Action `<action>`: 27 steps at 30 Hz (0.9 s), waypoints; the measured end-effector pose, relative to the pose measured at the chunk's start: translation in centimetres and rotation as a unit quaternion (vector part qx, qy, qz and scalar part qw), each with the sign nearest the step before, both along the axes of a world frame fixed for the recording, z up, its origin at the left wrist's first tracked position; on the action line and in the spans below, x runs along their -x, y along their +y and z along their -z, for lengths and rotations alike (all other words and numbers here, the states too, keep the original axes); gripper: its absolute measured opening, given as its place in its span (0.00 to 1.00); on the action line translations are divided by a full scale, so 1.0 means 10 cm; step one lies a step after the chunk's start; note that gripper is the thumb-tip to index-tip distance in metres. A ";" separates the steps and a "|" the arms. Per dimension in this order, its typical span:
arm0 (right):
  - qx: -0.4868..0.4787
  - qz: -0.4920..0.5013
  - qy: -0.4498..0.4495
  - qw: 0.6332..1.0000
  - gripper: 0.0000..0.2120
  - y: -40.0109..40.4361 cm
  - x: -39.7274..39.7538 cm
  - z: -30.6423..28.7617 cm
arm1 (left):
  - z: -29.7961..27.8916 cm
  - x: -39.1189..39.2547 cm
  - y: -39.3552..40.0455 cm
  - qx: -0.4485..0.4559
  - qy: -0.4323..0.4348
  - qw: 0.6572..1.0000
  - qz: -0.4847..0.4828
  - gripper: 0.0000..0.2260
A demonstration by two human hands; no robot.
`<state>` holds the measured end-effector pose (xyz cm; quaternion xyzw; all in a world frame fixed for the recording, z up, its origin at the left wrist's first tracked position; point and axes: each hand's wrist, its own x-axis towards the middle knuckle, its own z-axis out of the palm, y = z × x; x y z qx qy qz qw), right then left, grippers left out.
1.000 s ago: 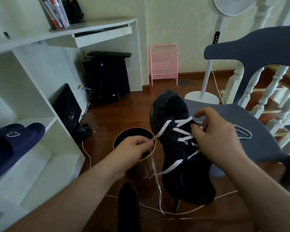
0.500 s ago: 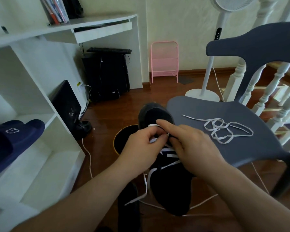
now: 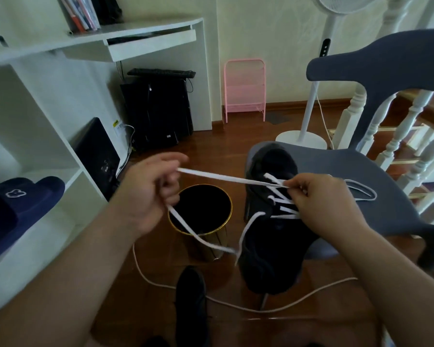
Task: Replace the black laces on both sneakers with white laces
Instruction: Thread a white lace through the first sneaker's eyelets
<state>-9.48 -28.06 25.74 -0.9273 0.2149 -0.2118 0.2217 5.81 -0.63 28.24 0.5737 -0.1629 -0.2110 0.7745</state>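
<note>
I'm mid-lacing: my left hand (image 3: 145,194) pinches the white lace (image 3: 226,178) taut, while my right hand (image 3: 318,199) fingers grip it at the black sneaker (image 3: 268,221) eyelets. Next, I judge, comes threading the following eyelet just below those fingers.

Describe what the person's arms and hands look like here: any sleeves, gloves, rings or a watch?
Both forearms are bare up to the frame edge, with no sleeves showing. The left hand and the right hand wear no gloves; no rings, watch or wristband show on the visible sides.
</note>
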 end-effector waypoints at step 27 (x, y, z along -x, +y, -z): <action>0.078 -0.155 -0.003 0.985 0.08 0.57 -0.05 0.04 | 0.16 0.51 -0.38 -0.310 -0.265 0.901 0.147 0.21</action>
